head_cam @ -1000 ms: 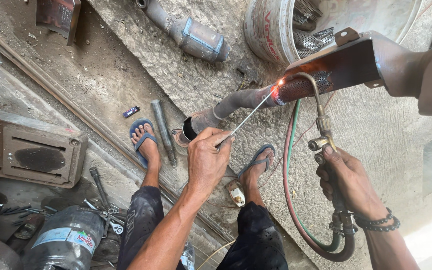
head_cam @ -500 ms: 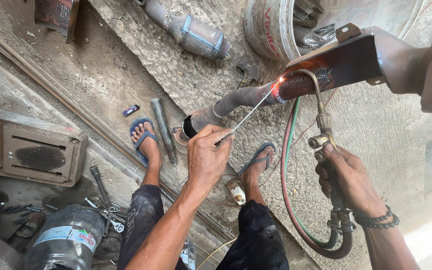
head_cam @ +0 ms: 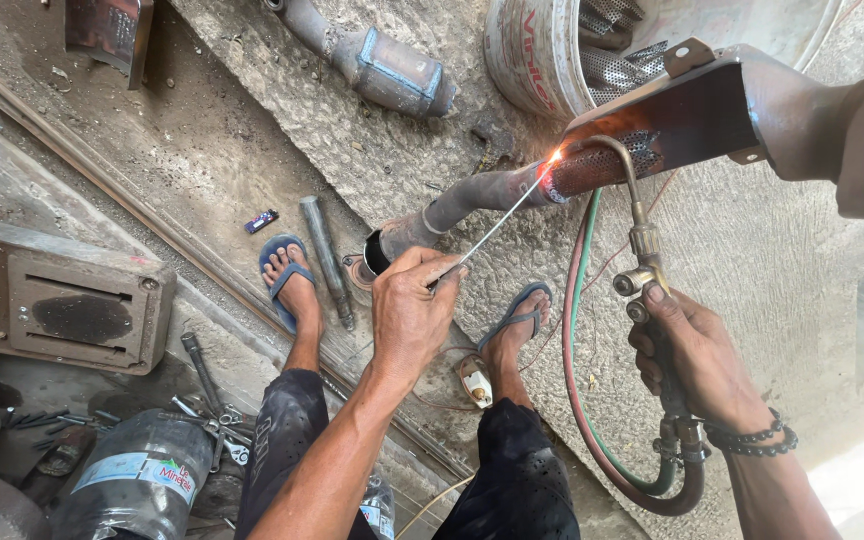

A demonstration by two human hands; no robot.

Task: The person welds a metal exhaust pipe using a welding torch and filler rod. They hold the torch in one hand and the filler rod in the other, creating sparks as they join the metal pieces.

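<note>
A: What is held at this moment?

B: A thin filler rod (head_cam: 497, 228) is pinched between thumb and fingers of the left hand (head_cam: 412, 310), its far tip brought to the bright flame point (head_cam: 553, 157). The gas torch (head_cam: 642, 262) is clasped in the right hand (head_cam: 697, 355), the grip closed tight around the handle, with the curved brass neck bent over to the same glowing spot.

A: And where is the work itself?

B: The joint lies where the grey pipe (head_cam: 472, 195) enters the rusty perforated muffler body (head_cam: 682, 120), held above the concrete floor (head_cam: 252, 140). The red and green hoses (head_cam: 577, 330) loop down from the torch and pass just beside the right foot in its sandal (head_cam: 517, 320).

A: What could be expected to go wrong?

B: Hot drops could be shed from the joint onto bare feet, since both sandalled feet are placed almost beneath it. The hoses could be scorched if the flame were swung down, as they hang near the heated zone. The thin perforated metal could be burnt through if heat were kept too long on one point. No gloves are worn, so the rod hand could be burnt as the rod shortens. A plastic bottle (head_cam: 127, 480) lies by the left knee, well apart from the flame, yet sparks might be carried there
</note>
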